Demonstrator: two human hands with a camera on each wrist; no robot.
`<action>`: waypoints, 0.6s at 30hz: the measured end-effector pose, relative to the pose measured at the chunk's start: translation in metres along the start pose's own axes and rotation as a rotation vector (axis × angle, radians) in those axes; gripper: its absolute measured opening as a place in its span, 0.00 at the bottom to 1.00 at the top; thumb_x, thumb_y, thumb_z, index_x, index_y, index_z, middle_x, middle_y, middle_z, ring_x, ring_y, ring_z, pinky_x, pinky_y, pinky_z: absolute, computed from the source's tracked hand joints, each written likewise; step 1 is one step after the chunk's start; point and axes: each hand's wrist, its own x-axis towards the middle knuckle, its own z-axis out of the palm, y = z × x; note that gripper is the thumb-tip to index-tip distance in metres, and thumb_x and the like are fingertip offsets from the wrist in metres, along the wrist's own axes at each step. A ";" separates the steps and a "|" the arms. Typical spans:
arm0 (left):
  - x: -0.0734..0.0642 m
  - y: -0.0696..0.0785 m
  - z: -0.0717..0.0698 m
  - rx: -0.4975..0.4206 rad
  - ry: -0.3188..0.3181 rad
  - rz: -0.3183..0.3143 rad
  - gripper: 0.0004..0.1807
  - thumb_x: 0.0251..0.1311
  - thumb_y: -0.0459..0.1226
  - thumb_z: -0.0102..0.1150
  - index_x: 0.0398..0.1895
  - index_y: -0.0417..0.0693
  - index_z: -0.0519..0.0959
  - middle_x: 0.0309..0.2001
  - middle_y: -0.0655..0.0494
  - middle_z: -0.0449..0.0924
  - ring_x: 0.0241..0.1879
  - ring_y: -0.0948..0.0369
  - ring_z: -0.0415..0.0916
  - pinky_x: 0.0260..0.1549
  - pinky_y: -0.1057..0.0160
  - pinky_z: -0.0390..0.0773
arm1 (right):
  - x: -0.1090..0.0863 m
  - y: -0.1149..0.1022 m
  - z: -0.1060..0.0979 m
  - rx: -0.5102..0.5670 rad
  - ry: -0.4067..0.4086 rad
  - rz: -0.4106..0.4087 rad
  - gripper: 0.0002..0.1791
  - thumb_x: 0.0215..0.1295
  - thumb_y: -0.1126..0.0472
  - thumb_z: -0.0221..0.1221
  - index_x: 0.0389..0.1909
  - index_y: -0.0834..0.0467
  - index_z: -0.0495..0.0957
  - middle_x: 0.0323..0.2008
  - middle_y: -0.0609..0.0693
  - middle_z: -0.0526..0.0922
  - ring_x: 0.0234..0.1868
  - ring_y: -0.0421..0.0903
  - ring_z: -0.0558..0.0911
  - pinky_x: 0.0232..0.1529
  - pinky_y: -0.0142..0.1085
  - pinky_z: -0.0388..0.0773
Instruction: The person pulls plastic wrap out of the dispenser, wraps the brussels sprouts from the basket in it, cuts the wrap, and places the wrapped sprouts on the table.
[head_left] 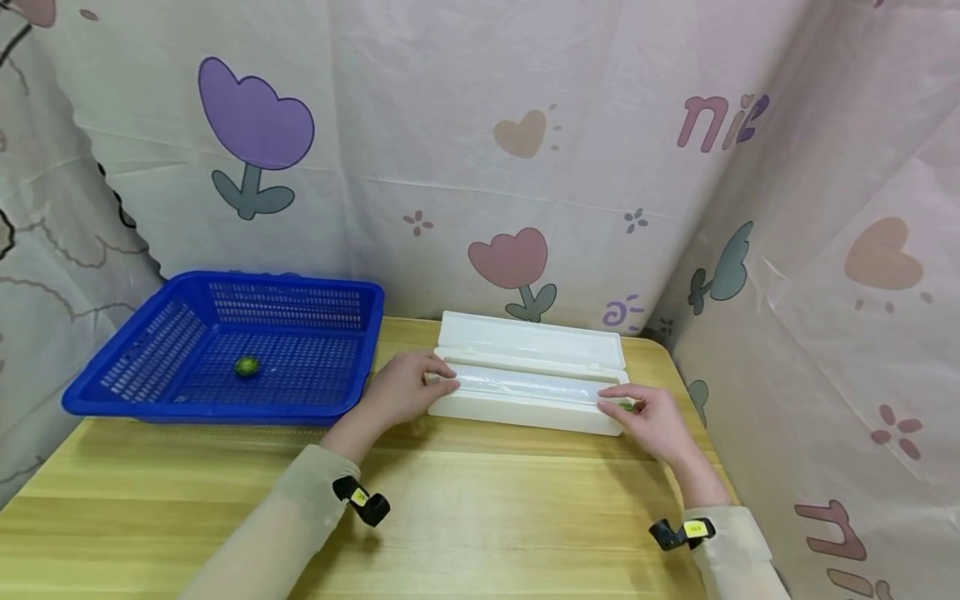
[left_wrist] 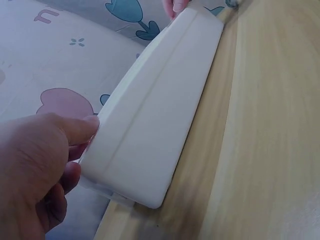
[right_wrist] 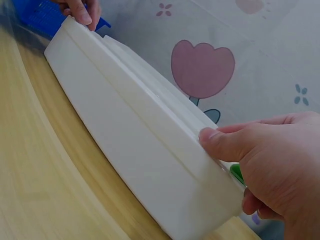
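A long white cling film dispenser box [head_left: 525, 414] sits at the back of the wooden table, its lid [head_left: 531, 340] tipped back. Inside lies a roll of clear cling film [head_left: 525, 384]. At the box's left end my left hand [head_left: 405, 385] pinches the film between thumb and forefinger. My right hand [head_left: 654, 418] pinches it at the right end, with the thumb [right_wrist: 215, 141] against the front top edge. A small green piece [right_wrist: 237, 172] shows beside the right fingers. In the wrist views the box's front wall hides most of the roll.
A blue plastic basket [head_left: 225, 410] stands to the left, holding one small round green item [head_left: 247, 366]. Patterned curtain [head_left: 420, 150] hangs behind and along the right side. Bare wooden table [head_left: 480, 517] stretches in front of the box.
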 end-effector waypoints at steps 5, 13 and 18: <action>0.003 0.003 -0.002 0.033 -0.023 -0.016 0.08 0.71 0.48 0.69 0.45 0.62 0.92 0.65 0.49 0.81 0.55 0.51 0.83 0.52 0.47 0.82 | 0.005 0.000 0.000 0.003 0.000 0.042 0.06 0.68 0.57 0.73 0.43 0.51 0.93 0.44 0.49 0.90 0.15 0.37 0.60 0.14 0.34 0.62; 0.005 0.009 -0.003 0.141 -0.069 0.029 0.05 0.73 0.45 0.67 0.38 0.64 0.89 0.42 0.65 0.84 0.38 0.58 0.79 0.40 0.54 0.80 | 0.006 -0.003 0.004 0.005 0.031 0.021 0.02 0.67 0.62 0.73 0.38 0.54 0.92 0.38 0.49 0.91 0.16 0.38 0.63 0.17 0.35 0.64; 0.007 0.010 -0.004 0.181 -0.096 0.056 0.05 0.74 0.43 0.66 0.36 0.63 0.86 0.34 0.68 0.80 0.33 0.62 0.74 0.37 0.57 0.77 | 0.007 -0.004 0.009 -0.041 0.078 -0.004 0.02 0.69 0.62 0.72 0.37 0.56 0.91 0.36 0.47 0.91 0.18 0.39 0.66 0.20 0.35 0.68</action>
